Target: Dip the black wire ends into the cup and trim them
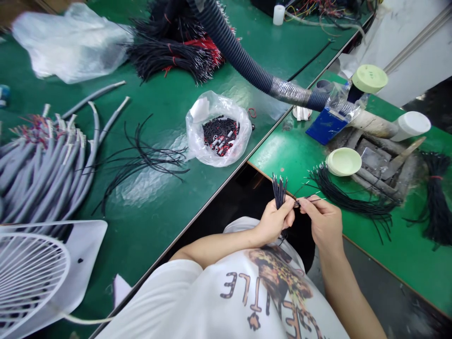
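Observation:
My left hand (274,220) is closed round an upright bundle of thin black wires (278,188) with bare silvery tips. Close beside it, my right hand (323,219) pinches a few loose black wires (312,198) between thumb and fingers, their ends reaching past the fingertips. Both hands are over the dark gap at the table's edge, in front of my body. Just beyond the right hand, a spread of black wires (348,193) lies on the green bench. How many wires the right hand grips is too small to tell.
A clear bag of small parts (243,146) sits left of the gap. Thick grey cables (45,174) and a white fan (81,263) stand at left. A corrugated hose (243,61) arches across to a blue block (325,126). A pale green cup (344,161) stands beside the wires.

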Available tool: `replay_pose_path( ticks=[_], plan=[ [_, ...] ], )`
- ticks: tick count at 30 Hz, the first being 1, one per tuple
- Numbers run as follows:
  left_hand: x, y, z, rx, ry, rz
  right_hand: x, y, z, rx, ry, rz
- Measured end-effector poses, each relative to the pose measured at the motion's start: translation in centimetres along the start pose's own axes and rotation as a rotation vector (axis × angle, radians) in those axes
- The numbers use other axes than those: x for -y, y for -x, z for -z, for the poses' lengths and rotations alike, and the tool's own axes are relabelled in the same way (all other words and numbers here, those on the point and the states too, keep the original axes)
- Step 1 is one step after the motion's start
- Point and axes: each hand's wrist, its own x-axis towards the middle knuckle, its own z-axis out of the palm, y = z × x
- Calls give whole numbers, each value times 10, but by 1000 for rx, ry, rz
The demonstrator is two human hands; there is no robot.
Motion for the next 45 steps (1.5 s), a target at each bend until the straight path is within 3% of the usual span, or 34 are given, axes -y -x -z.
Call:
replay_pose_path(
  ticks=[10,21,26,29,32,36,41,45],
  plan=[
    [-1,1,-1,42,-92,28,-2,-6,5,-83,-59,-1],
    [0,1,-1,29,-104,-35,-1,1,1,94,82,-2],
    [-2,4,-3,53,-184,22,-2,5,-10,84,-13,-51],
    [0,2,0,60,-100,89,7,6,-5,38,-169,-90],
    [-2,-3,7,-28,57,75,21,7,14,116,-263,-96],
    [-15,-8,11,-68,53,45,25,12,35,322,-198,-256],
    [-25,-3,3,47,32,111,6,17,31,420,-130,-316],
    [-24,-1,0,59,10,110,1,17,25,450,-46,-274]
  ],
)
